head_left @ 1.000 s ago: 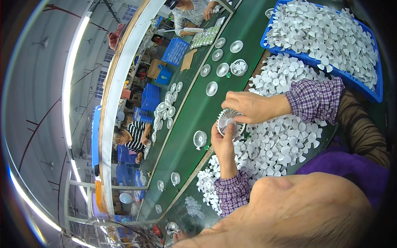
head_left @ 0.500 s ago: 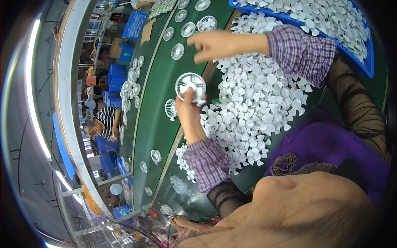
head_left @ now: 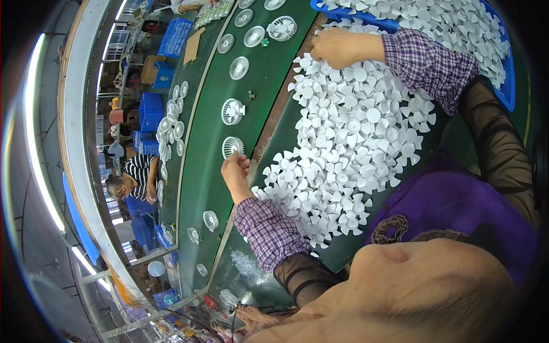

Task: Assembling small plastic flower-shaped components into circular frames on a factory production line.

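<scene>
My left hand [head_left: 235, 171] is at the lower part of the picture's middle, thumb and fingers closed on the near edge of a round white slatted fan housing [head_left: 232, 147] on the green belt. Just above it lies another fan housing [head_left: 233, 112] with white parts inside. My right hand [head_left: 339, 48] is at the top, over the upper end of a wide heap of white fan blades [head_left: 343, 137]. Its fingers curl down into the blades, and their tips are hidden, so I cannot make out what they hold.
More housings [head_left: 239, 67] lie spaced along the green belt [head_left: 200, 160], with a small green piece [head_left: 265, 42] near the top. A blue bin [head_left: 505, 91] of blades stands at the upper right. Across the belt a person in stripes [head_left: 140, 174] works beside blue crates [head_left: 151, 111].
My left hand has let go of one housing on the belt and closed on the one below. My right hand has moved from over the belt to the blade heap.
</scene>
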Tool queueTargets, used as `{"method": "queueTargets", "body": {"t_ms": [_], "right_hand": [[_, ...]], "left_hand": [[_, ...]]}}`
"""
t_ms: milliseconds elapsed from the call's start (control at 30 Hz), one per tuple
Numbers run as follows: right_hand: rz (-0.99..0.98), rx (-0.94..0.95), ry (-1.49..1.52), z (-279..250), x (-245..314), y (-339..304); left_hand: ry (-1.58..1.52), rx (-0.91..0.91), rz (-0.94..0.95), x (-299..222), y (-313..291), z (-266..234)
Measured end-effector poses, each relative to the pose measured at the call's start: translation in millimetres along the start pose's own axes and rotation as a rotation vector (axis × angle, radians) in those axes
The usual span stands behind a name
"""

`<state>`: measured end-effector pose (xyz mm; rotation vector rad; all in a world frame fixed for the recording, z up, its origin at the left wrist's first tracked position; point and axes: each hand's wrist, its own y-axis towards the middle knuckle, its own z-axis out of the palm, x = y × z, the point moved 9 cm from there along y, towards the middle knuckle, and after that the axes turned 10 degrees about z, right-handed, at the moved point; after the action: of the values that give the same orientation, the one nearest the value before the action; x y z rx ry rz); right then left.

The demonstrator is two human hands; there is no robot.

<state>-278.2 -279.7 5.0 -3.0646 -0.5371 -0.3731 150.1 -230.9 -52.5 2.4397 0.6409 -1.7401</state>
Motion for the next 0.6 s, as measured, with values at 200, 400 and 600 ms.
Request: {"method": "queueTargets", "body": {"t_ms": [200,400,600], "right_hand": [[0.082,0.103,-0.133,16.2,-11.9,9.0],[-0.004,-0.030,-0.104,-13.2,-11.9,-3.8],[-0.235,-0.294,-0.018,-52.6,42.1,-33.7]], "left_hand": [[0.052,0.080,-0.009,5.8,-9.3,16.9],[0.188,0.053,0.046,12.6,13.5,36.6],[0.990,-0.120,0.404,12.6,30.0,-22.2]]}}
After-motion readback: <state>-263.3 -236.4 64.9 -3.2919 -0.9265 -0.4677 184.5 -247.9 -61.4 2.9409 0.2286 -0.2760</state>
